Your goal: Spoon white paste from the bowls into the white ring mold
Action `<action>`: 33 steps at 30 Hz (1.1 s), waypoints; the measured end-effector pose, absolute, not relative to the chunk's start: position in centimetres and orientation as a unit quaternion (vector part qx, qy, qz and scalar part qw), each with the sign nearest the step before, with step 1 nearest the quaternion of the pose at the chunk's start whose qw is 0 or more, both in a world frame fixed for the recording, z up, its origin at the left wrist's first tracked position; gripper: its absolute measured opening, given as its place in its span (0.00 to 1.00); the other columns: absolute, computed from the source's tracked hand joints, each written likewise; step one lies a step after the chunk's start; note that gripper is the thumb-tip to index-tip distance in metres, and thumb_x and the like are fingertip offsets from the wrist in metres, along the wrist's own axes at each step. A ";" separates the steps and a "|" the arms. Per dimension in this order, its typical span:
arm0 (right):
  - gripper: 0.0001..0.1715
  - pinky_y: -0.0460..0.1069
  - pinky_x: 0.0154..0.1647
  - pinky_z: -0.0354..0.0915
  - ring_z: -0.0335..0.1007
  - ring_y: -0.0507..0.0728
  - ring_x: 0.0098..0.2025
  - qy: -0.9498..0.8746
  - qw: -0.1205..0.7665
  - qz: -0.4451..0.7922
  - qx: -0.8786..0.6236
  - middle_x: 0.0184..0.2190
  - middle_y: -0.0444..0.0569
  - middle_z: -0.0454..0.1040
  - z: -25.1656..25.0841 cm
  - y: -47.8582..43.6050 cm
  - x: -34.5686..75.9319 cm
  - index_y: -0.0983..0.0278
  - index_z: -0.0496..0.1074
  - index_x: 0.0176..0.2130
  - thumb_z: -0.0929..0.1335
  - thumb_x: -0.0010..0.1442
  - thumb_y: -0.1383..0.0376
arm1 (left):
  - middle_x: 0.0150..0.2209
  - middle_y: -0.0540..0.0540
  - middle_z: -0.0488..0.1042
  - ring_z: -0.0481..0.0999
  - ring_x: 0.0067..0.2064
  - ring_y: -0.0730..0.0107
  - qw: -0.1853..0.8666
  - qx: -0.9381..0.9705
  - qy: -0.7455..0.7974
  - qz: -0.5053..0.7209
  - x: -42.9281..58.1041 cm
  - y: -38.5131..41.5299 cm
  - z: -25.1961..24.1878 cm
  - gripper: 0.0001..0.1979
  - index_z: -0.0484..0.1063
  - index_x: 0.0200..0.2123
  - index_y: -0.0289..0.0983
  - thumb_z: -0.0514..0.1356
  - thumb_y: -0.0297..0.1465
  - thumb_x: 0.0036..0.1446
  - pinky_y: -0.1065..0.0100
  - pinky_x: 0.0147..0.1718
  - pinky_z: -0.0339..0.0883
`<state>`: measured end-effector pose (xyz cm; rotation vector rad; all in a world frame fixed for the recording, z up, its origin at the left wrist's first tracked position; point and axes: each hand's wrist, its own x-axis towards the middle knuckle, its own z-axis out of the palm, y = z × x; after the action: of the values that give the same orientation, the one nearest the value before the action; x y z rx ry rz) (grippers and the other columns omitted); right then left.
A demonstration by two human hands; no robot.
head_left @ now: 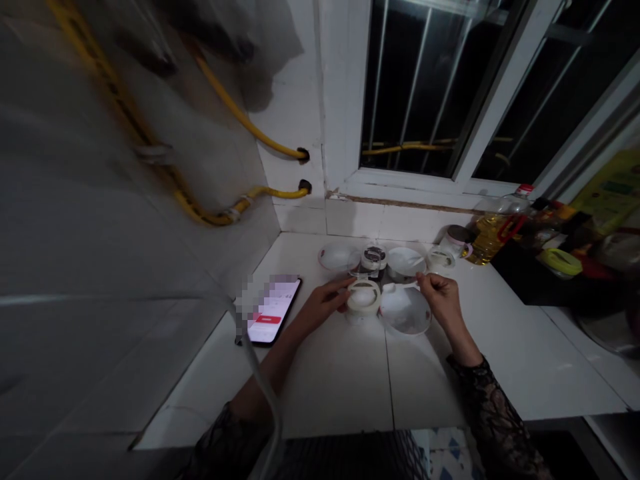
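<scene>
My left hand (330, 301) steadies a small jar (363, 317) with a pale rim, its fingers against the left side. White stuff shows inside the jar. Between the fingertips of my right hand (441, 297) is the handle of a small white spoon (397, 287). The spoon's head lies just right of the jar's mouth, over the near white bowl (406, 327); the dim light hides whether it carries anything. Behind are a second jar (374, 257) with dark contents and its clear lid (364, 268) raised, and a bowl (400, 257) with a utensil in it.
Another bowl (337, 257) stands at the back left, and a lit phone (273, 313) lies left of my arm. At right are a lidded jar (441, 259), an oil bottle (487, 240) and a black box (525, 277) of condiments. A grey cable (263, 383) crosses in front.
</scene>
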<state>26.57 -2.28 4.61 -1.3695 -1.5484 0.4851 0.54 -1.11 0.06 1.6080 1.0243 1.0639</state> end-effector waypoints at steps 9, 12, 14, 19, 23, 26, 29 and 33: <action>0.24 0.49 0.39 0.54 0.63 0.52 0.24 -0.844 0.229 -0.076 -0.480 0.20 0.48 0.71 3.5 -2.4 26.6 0.64 0.66 0.21 0.58 0.66 0.62 | 0.38 0.41 0.78 0.72 0.27 0.72 0.458 0.652 0.431 0.424 0.5 -1.1 0.1 0.26 0.72 0.53 0.32 0.60 0.40 0.54 0.69 0.30 0.70; 0.24 0.48 0.40 0.54 0.64 0.51 0.24 -0.899 0.189 -0.044 -0.394 0.20 0.46 0.71 4.1 -3.2 25.9 0.64 0.66 0.22 0.58 0.68 0.61 | 0.40 0.41 0.78 0.73 0.27 0.72 0.454 0.655 0.429 0.425 0.5 -1.1 0.0 0.25 0.73 0.52 0.32 0.59 0.39 0.54 0.69 0.30 0.70; 0.25 0.47 0.40 0.55 0.62 0.50 0.22 -0.917 0.173 -0.007 -0.359 0.19 0.44 0.70 4.6 -3.5 26.2 0.64 0.65 0.22 0.58 0.68 0.60 | 0.38 0.41 0.78 0.73 0.27 0.72 0.451 0.659 0.428 0.423 0.5 -1.1 0.0 0.24 0.73 0.52 0.32 0.59 0.39 0.55 0.69 0.30 0.70; 0.26 0.49 0.41 0.55 0.62 0.51 0.22 -0.889 0.203 -0.061 -0.405 0.18 0.45 0.70 4.8 -2.9 28.2 0.64 0.66 0.22 0.57 0.69 0.60 | 0.38 0.42 0.78 0.73 0.27 0.73 0.443 0.664 0.427 0.425 0.5 -1.1 -0.1 0.24 0.73 0.52 0.33 0.59 0.39 0.55 0.69 0.30 0.70; 0.24 0.50 0.42 0.54 0.63 0.52 0.23 -0.883 0.179 -0.115 -0.419 0.20 0.48 0.72 4.4 -2.5 28.3 0.65 0.68 0.24 0.58 0.68 0.61 | 0.40 0.42 0.78 0.73 0.27 0.73 0.440 0.664 0.429 0.425 0.5 -1.2 0.0 0.23 0.73 0.52 0.34 0.59 0.39 0.56 0.69 0.31 0.70; 0.24 0.49 0.41 0.54 0.62 0.51 0.22 -0.907 0.156 -0.073 -0.385 0.19 0.46 0.71 4.8 -3.3 27.3 0.65 0.67 0.22 0.59 0.67 0.62 | 0.37 0.43 0.78 0.72 0.27 0.73 0.442 0.665 0.425 0.427 0.5 -1.1 0.0 0.23 0.73 0.52 0.33 0.59 0.39 0.55 0.69 0.30 0.70; 0.25 0.48 0.40 0.54 0.59 0.50 0.20 -0.923 0.149 -0.010 -0.356 0.17 0.43 0.68 5.3 -4.0 26.8 0.64 0.65 0.20 0.60 0.67 0.62 | 0.35 0.44 0.78 0.72 0.26 0.73 0.448 0.660 0.425 0.428 0.5 -1.1 0.0 0.24 0.73 0.52 0.33 0.60 0.39 0.54 0.69 0.30 0.70; 0.25 0.48 0.37 0.54 0.57 0.50 0.20 -0.886 0.167 -0.005 -0.432 0.15 0.43 0.65 5.4 -3.7 28.2 0.63 0.62 0.19 0.59 0.66 0.60 | 0.35 0.44 0.78 0.72 0.26 0.73 0.447 0.656 0.427 0.434 0.5 -1.2 0.1 0.24 0.73 0.51 0.33 0.60 0.39 0.54 0.69 0.30 0.70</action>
<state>28.21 -3.68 5.42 -1.2283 -2.5218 -0.0131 0.48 -1.15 0.10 1.6235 1.0568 1.0745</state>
